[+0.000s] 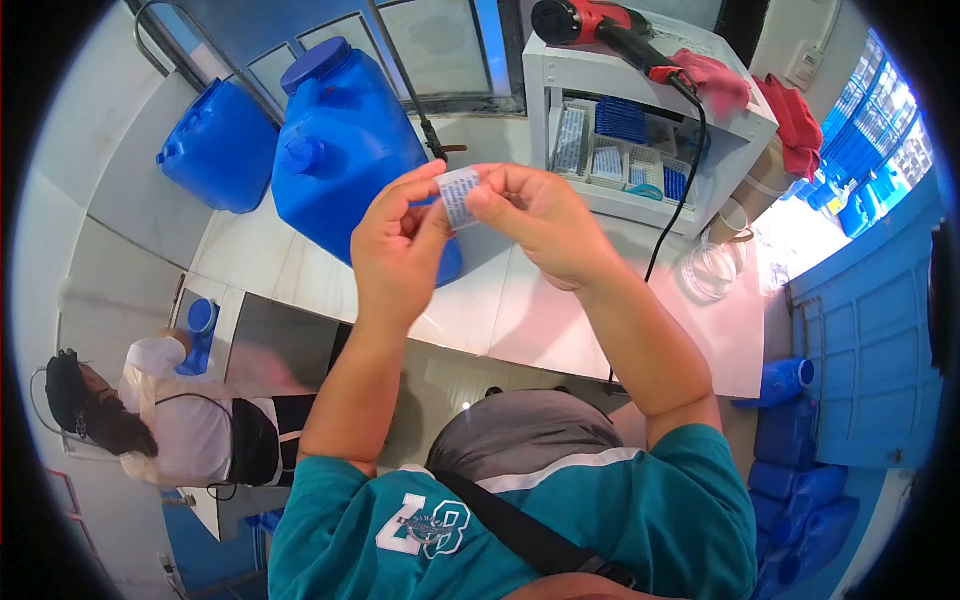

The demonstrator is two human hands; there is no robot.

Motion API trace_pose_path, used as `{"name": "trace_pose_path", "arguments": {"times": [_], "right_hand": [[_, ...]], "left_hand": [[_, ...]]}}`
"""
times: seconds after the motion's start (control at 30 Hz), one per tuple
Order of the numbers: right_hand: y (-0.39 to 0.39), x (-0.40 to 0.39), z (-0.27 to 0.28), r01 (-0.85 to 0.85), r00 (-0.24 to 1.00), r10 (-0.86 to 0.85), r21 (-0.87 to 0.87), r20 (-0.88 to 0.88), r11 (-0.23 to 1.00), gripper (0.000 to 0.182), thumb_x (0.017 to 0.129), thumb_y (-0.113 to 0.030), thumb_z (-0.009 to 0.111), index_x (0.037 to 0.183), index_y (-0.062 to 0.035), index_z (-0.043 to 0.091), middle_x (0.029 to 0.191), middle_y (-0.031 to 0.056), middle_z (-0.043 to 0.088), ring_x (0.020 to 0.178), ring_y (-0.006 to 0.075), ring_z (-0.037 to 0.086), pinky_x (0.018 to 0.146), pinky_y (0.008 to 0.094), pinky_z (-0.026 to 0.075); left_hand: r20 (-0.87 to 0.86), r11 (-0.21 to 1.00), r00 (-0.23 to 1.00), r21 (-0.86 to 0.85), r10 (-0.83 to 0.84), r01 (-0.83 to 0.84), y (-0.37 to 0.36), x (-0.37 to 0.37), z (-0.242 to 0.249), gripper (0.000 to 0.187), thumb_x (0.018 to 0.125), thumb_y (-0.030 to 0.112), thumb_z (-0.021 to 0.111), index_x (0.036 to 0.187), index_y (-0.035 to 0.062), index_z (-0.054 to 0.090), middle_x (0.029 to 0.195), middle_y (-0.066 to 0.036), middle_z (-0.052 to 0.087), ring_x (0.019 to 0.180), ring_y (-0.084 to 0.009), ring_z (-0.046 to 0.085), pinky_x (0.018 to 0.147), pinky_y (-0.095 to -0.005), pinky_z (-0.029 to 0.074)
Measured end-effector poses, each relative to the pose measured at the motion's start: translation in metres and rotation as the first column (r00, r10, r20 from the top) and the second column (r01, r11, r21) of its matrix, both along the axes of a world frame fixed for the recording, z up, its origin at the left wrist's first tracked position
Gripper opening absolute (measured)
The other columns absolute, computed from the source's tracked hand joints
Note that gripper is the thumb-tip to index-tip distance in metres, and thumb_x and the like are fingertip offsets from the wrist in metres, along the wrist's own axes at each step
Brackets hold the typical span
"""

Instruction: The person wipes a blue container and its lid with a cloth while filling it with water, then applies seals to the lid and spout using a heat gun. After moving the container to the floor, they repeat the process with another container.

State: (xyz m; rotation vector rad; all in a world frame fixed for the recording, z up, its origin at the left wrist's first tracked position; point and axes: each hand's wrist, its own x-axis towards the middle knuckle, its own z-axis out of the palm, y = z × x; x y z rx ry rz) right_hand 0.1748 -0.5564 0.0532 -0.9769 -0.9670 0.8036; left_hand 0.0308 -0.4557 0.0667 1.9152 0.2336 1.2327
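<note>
Between my two hands, above the table, is a small white label (459,197) with rows of print. My left hand (400,240) pinches its left edge between thumb and fingers. The right edge is pinched by my right hand (540,215), its thumb lying over the label's face. Behind my left hand stands a large blue jerrycan (345,140) with a blue screw cap, its lower right part hidden by that hand.
A second blue container (220,145) is at the left. A white shelf unit (655,85) carries a red-and-black heat gun (590,22), cloths and baskets. Its black cable hangs over the table (590,325). Another person (190,430) stands far left; blue containers sit lower right.
</note>
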Motion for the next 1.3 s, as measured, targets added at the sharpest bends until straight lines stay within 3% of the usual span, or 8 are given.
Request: {"name": "trace_pose_path", "arguments": {"times": [0.07, 0.17, 0.27, 0.4, 0.53, 0.73, 0.93, 1.3], "right_hand": [[0.006, -0.001, 0.005, -0.053, 0.995, 0.051, -0.028, -0.085, 0.998, 0.032, 0.094, -0.032, 0.074, 0.103, -0.0024, 0.066, 0.111, 0.0103, 0.065, 0.098, 0.0145, 0.06, 0.087, 0.0293, 0.049], [0.013, 0.007, 0.033, 0.187, 0.896, -0.172, 0.003, 0.409, 0.982, 0.043, 0.089, -0.039, 0.079, 0.108, -0.0024, 0.066, 0.103, 0.014, 0.066, 0.092, 0.0206, 0.064, 0.085, 0.0345, 0.051], [0.023, 0.083, 0.084, 0.569, -0.01, -0.69, 0.572, 0.723, 0.591, 0.042, 0.088, -0.037, 0.077, 0.116, -0.0081, 0.067, 0.101, 0.0134, 0.07, 0.094, 0.0296, 0.067, 0.085, 0.0406, 0.052], [0.048, 0.225, 0.111, 0.866, -0.245, -0.035, 0.235, 0.969, 0.442, 0.041, 0.081, -0.035, 0.071, 0.108, -0.0031, 0.072, 0.111, 0.0204, 0.071, 0.104, 0.0362, 0.068, 0.087, 0.0444, 0.054], [0.068, 0.233, 0.124, 0.897, 0.011, 0.257, -0.123, 0.966, 0.424, 0.035, 0.074, -0.023, 0.071, 0.102, -0.0026, 0.075, 0.107, 0.0178, 0.074, 0.099, 0.0338, 0.071, 0.086, 0.0456, 0.055], [0.062, 0.24, 0.126, 0.899, 0.002, 0.226, -0.101, 0.974, 0.427, 0.032, 0.069, -0.026, 0.071, 0.091, -0.0045, 0.077, 0.101, 0.0155, 0.075, 0.093, 0.0343, 0.073, 0.087, 0.044, 0.055], [-0.002, 0.178, 0.118, 0.509, 0.843, -0.505, 0.029, 0.186, 0.86, 0.05, 0.085, -0.031, 0.08, 0.118, 0.0036, 0.066, 0.087, 0.007, 0.071, 0.078, 0.0138, 0.067, 0.074, 0.0272, 0.056], [-0.084, 0.081, 0.062, 0.211, 0.951, -0.265, 0.293, 0.162, 0.933, 0.041, 0.091, -0.016, 0.069, 0.126, 0.005, 0.061, 0.108, 0.0164, 0.071, 0.078, 0.018, 0.067, 0.07, 0.0326, 0.057]], "left_hand": [[-0.128, 0.815, 0.98, -0.578, -0.15, 0.05, 0.006, -0.009, 0.006, 0.018, 0.1, 0.006, 0.06, 0.117, 0.001, 0.065, 0.112, -0.009, 0.07, 0.091, -0.013, 0.067, 0.075, -0.026, 0.057], [-0.135, 0.914, 0.991, -0.404, -0.016, -0.04, 0.023, -0.023, 0.019, 0.02, 0.101, 0.012, 0.059, 0.116, 0.0024, 0.068, 0.106, -0.006, 0.071, 0.09, -0.0123, 0.067, 0.074, -0.0272, 0.058], [-0.121, 0.941, 0.946, -0.126, 0.3, -0.314, 0.054, -0.061, 0.057, 0.022, 0.095, 0.015, 0.066, 0.111, 0.0012, 0.069, 0.099, -0.004, 0.07, 0.081, -0.0094, 0.063, 0.069, -0.0246, 0.052], [-0.342, 0.811, 0.757, 0.025, 0.556, -0.585, 0.103, -0.089, 0.094, 0.028, 0.089, 0.021, 0.071, 0.107, 0.0005, 0.07, 0.083, -0.004, 0.069, 0.069, -0.0076, 0.059, 0.065, -0.0232, 0.048], [-0.374, 0.879, 0.837, -0.105, 0.399, -0.466, 0.114, -0.076, 0.1, 0.025, 0.088, 0.022, 0.071, 0.102, 0.0015, 0.071, 0.083, -0.005, 0.069, 0.069, -0.0074, 0.059, 0.065, -0.0244, 0.048], [-0.357, 0.775, 0.722, 0.496, 0.593, -0.391, 0.085, -0.056, 0.104, 0.025, 0.083, 0.021, 0.079, 0.091, 0.0002, 0.066, 0.104, -0.013, 0.073, 0.078, -0.0228, 0.065, 0.074, -0.0336, 0.053], [-0.389, 0.779, 0.751, 0.572, 0.533, -0.257, 0.085, -0.064, 0.101, 0.039, 0.087, 0.013, 0.076, 0.122, 0.0021, 0.06, 0.114, -0.015, 0.071, 0.096, -0.021, 0.07, 0.087, -0.0341, 0.056], [-0.454, 0.692, 0.65, 0.705, 0.609, -0.156, 0.1, -0.069, 0.106, 0.051, 0.08, 0.014, 0.084, 0.128, 0.0099, 0.065, 0.116, -0.012, 0.07, 0.094, -0.0214, 0.07, 0.085, -0.0332, 0.057]]}}
